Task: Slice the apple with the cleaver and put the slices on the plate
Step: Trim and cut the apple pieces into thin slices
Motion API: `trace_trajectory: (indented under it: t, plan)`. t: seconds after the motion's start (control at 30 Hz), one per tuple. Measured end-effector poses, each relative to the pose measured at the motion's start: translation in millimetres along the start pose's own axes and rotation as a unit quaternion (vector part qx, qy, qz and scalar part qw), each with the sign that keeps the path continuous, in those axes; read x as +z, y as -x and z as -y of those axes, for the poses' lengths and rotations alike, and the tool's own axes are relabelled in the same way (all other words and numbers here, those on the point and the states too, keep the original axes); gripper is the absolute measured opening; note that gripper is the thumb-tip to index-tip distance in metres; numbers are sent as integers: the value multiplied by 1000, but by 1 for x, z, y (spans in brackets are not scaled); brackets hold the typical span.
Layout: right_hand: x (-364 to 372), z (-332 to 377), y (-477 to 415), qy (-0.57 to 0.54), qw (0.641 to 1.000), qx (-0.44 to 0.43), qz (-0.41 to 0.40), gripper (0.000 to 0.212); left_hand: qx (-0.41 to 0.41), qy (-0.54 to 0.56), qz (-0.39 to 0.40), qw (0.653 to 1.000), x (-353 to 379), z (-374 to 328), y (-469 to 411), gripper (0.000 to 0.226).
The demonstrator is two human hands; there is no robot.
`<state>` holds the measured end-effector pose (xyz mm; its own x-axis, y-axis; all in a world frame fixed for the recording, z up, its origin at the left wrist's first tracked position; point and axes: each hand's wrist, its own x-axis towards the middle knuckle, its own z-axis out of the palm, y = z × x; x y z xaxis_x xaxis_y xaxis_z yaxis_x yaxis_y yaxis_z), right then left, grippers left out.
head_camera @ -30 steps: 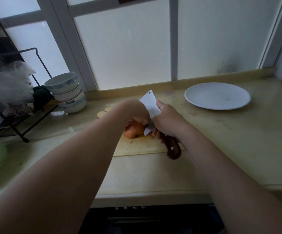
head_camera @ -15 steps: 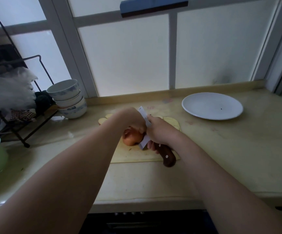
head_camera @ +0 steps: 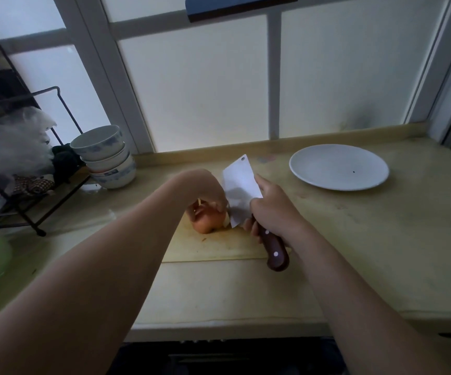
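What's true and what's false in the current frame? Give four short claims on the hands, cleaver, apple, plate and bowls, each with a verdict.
1. The right hand grips the brown-handled steel cleaver. True.
2. The round white plate holds apple slices. False: it holds no slices, only a small dark speck.
3. The left hand holds the reddish-orange apple on the pale yellow cutting board. True.
4. The stacked white-and-blue bowls stand right of the plate. False: they stand far to its left.
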<state>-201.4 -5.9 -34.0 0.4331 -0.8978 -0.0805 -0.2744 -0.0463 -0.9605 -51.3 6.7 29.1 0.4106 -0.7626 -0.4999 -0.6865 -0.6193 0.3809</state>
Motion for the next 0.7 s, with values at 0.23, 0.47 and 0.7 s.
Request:
trace_trajectory:
  t: [0.23,0.47,0.7]
  plan:
    - [2,-13,-6,-27,1000,-6,-9,83,-16,11,-19,1000,3,-3,-3,60]
    - [2,-15,-6,-41,999,-17,-5,83,-26,25,-27,999,4,0,-4,61]
    - [4,-14,-1,-17,1000,-23,-8,84,-19,1,-38,999,7,-1,0,59]
